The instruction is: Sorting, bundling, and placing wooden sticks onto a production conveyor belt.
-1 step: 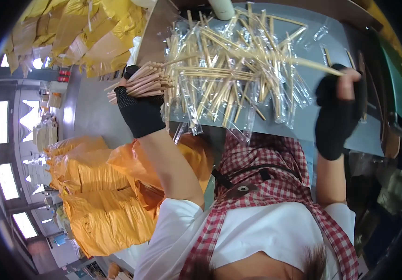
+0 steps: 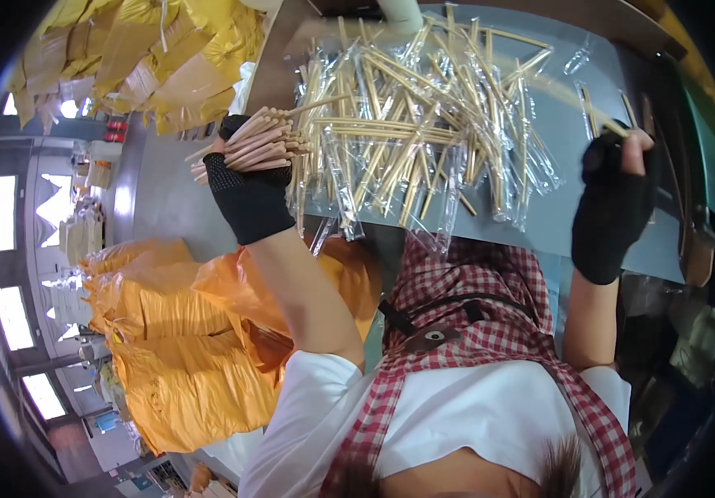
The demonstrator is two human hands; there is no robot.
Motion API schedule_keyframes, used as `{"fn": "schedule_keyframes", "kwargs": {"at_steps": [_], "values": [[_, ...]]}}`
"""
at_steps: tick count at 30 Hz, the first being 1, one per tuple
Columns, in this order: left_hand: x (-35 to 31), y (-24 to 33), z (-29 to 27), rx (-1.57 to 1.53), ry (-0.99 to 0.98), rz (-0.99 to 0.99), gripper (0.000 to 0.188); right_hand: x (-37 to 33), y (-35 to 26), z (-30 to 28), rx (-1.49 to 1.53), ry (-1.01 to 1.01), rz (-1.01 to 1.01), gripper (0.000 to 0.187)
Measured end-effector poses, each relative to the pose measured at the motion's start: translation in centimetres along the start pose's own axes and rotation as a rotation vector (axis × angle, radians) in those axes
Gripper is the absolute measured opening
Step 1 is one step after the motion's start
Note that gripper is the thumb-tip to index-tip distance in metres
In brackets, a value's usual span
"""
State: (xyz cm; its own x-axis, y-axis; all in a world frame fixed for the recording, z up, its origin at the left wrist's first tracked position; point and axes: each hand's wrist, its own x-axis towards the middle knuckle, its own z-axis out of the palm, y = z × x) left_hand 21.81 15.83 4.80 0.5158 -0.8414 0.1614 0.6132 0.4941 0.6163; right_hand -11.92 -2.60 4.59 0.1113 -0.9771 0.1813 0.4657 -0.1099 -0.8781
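Note:
My left hand (image 2: pixel 251 195), in a black fingerless glove, is closed round a thick bundle of pale wooden chopsticks (image 2: pixel 262 141) beyond the table's left edge. One chopstick juts out of the bundle to the right. At the table's right side, my right hand (image 2: pixel 615 199), gloved the same way, pinches the end of a thin wooden stick (image 2: pixel 615 127). That stick points up and left and is smeared by motion, so its far end is unclear. Between my hands lies a loose heap of chopsticks (image 2: pixel 407 133), many inside clear plastic sleeves.
The heap covers much of the grey table (image 2: pixel 532 228). A pale cylinder (image 2: pixel 399 15) stands at the far edge. To the right is a green panel (image 2: pixel 705 153). Orange plastic sacks (image 2: pixel 179 365) fill the lower left; yellow wrapped bundles (image 2: pixel 137 62) are stacked at the far left.
My right hand has moved slightly right, and the stick in it has swung to a steeper slant. My left hand and its bundle hold still.

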Motion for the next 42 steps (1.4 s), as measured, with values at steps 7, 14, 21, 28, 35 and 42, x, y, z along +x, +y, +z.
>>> {"fn": "schedule_keyframes", "kwargs": {"at_steps": [7,14,21,28,35,42], "values": [[2.3,-1.2,-0.9,-0.42,-0.12,-0.252,0.014,1.2,9.5,-0.9,-0.95,-0.154,-0.436,0.025],[2.6,-4.0,1.5,-0.427,-0.011,-0.221,0.013,-1.2,3.9,8.5,-0.41,-0.636,-0.532,0.02],[2.2,-5.6,4.1,0.085,0.181,0.036,0.029,-1.2,2.3,11.4,-0.291,-0.601,-0.357,0.022],[1.3,-6.8,6.9,0.102,0.272,0.298,0.018,-0.7,2.5,10.3,-0.176,-0.687,0.152,0.015],[0.8,-6.7,7.2,0.208,0.368,0.274,0.029,-1.4,5.2,9.7,0.066,-0.758,0.382,0.014],[0.8,-8.3,8.6,0.212,0.412,0.371,0.03,-0.1,5.5,8.6,-0.083,-0.736,0.344,0.016]]}}
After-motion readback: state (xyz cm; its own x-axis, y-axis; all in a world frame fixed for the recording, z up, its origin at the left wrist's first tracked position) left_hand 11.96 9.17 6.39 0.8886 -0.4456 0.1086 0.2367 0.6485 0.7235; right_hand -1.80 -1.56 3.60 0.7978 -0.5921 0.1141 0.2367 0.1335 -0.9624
